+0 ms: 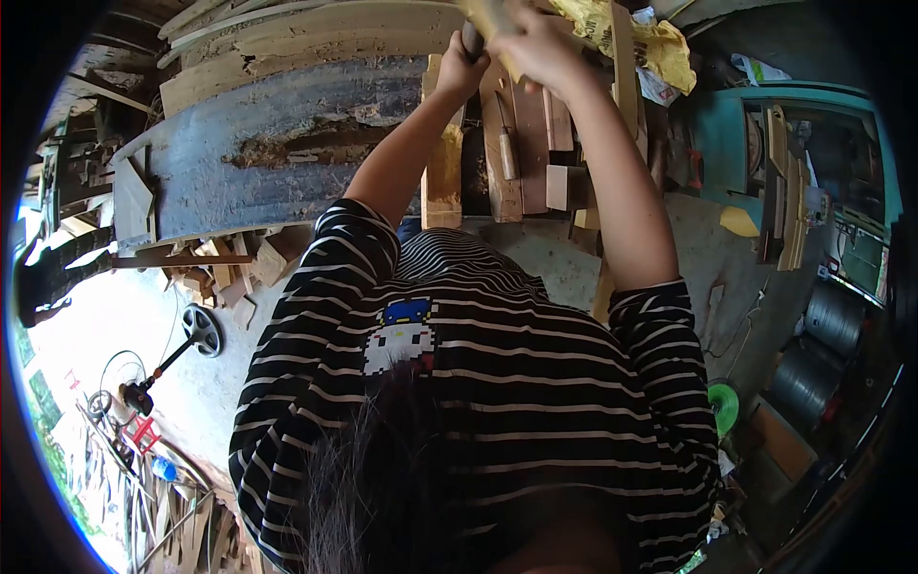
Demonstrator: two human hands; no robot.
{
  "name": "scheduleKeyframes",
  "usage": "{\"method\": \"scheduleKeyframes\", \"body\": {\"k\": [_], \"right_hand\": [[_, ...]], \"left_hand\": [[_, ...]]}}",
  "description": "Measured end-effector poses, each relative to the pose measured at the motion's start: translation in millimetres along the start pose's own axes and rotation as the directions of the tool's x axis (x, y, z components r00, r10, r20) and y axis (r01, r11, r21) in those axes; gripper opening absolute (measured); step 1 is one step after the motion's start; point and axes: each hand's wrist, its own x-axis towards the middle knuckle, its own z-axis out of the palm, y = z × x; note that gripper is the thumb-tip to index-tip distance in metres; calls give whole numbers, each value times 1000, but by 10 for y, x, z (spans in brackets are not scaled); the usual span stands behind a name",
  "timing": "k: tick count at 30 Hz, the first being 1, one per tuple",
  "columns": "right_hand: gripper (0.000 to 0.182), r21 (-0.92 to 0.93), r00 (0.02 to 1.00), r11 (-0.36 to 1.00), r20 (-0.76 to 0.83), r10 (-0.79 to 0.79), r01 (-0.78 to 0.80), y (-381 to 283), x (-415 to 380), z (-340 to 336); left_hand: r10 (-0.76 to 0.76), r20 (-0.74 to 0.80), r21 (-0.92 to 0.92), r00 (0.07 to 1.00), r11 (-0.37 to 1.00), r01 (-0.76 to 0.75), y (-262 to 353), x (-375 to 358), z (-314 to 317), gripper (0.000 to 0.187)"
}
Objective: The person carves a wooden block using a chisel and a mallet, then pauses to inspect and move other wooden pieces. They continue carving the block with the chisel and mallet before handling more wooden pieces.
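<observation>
At the top of the view, my left hand point(462, 69) is closed around a dark, rounded tool end point(471, 41) whose kind I cannot make out. Beside it, my right hand point(538, 50) grips a pale wooden piece point(492, 21), smeared by motion and cut off by the frame edge. Below the hands, a chisel point(507, 143) with a wooden handle lies on a wooden beam point(504, 196). Another beam point(442, 196) runs beneath my left forearm. A small wood block point(566, 187) sits right of the chisel.
A large weathered slab point(277, 143) lies to the left, with offcuts point(225, 273) below it. Yellow sacking point(660, 53) hangs at the upper right. A teal cabinet point(722, 143) and dark drums point(808, 378) stand on the right. A wheeled stand point(201, 330) is at left.
</observation>
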Motion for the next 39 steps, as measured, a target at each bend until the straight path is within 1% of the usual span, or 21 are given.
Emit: {"method": "scheduleKeyframes", "body": {"k": [1, 3, 6, 8, 10, 12, 13, 14, 17, 20, 23, 24, 26, 27, 28, 31, 33, 34, 36, 38, 39], "right_hand": [[74, 1, 1000, 1000, -3, -3, 3, -124, -74, -50], [75, -8, 985, 992, 121, 123, -123, -349, -240, -201], [76, -27, 984, 993, -134, -115, 112, -366, -210, -255], [74, 122, 870, 883, -275, -408, 453, -108, 191, -313], [74, 316, 898, 857, -312, -310, 406, -328, -98, -383], [74, 224, 972, 973, -235, -3, 58, -296, -119, -214], [73, 143, 996, 988, -62, 59, -50, -91, 57, -58], [76, 4, 995, 996, -24, 93, -93, 48, -40, 84], [77, -22, 998, 1000, -59, 13, -15, 370, 211, -36], [78, 109, 990, 987, -96, -106, 117, 280, 186, -216], [69, 346, 978, 933, -204, -30, 101, -411, -278, -506], [69, 345, 978, 933, -207, -30, 101, -204, -126, -403], [81, -6, 831, 930, -447, -331, 367, 464, 283, -10], [81, 86, 983, 991, -158, -89, 103, 474, 200, 88], [77, 14, 993, 993, 25, 118, -118, 461, 151, 91], [74, 95, 997, 993, -16, 76, -75, 526, 52, 32], [76, 314, 998, 948, -8, 59, -53, 623, -83, 2], [76, 314, 998, 948, -2, 57, -53, 651, -205, 6], [74, 543, 991, 835, -35, 130, -90, 706, -484, 20], [71, 580, 986, 808, -42, 161, -107, 922, -676, 110], [69, 616, 979, 778, -56, 196, -121, 1047, -755, 157]], "left_hand": [[92, -11, -48, 996, 995, -93, -61, -5, 41, 39], [76, 7, -50, 997, 996, -76, -102, 0, 92, 40], [-5, 60, 49, 998, 999, 2, -5, 16, 78, 41], [-33, 100, 71, 994, 997, 26, -24, 42, 106, 46], [-25, 100, 84, 995, 996, 17, -18, 43, 120, 46], [-13, 99, 94, 995, 996, 3, -16, 35, 144, 46], [27, 67, 58, 997, 998, -31, -38, 31, 154, 46], [68, 35, 24, 997, 997, -69, -63, 32, 159, 46], [9, 90, 44, 996, 999, -13, -108, 64, 145, 47], [-25, 108, 69, 994, 997, 18, 21, 41, 155, 42], [-18, 127, 98, 992, 995, 6, 21, 41, 191, 41], [-21, 138, 110, 990, 994, 6, 25, 43, 207, 41], [-12, 153, 63, 988, 998, 2, -18, 71, 226, 41], [-4, 169, 20, 986, 1000, 1, -28, 61, 212, 41], [-4, 171, 24, 985, 1000, 0, -37, 46, 193, 41], [13, 146, 19, 989, 1000, -16, 8, 50, 146, 42], [-4, 117, 34, 993, 999, 0, 36, -3, 128, 42], [-14, 101, 41, 995, 999, 10, 5, -18, 124, 42], [-57, 69, 60, 996, 997, 53, -36, -6, 39, 41], [-202, -80, -5, 976, 979, 203, -68, -5, -150, 41], [-229, -202, -140, 952, 969, 203, -265, 18, -196, 41]]}}
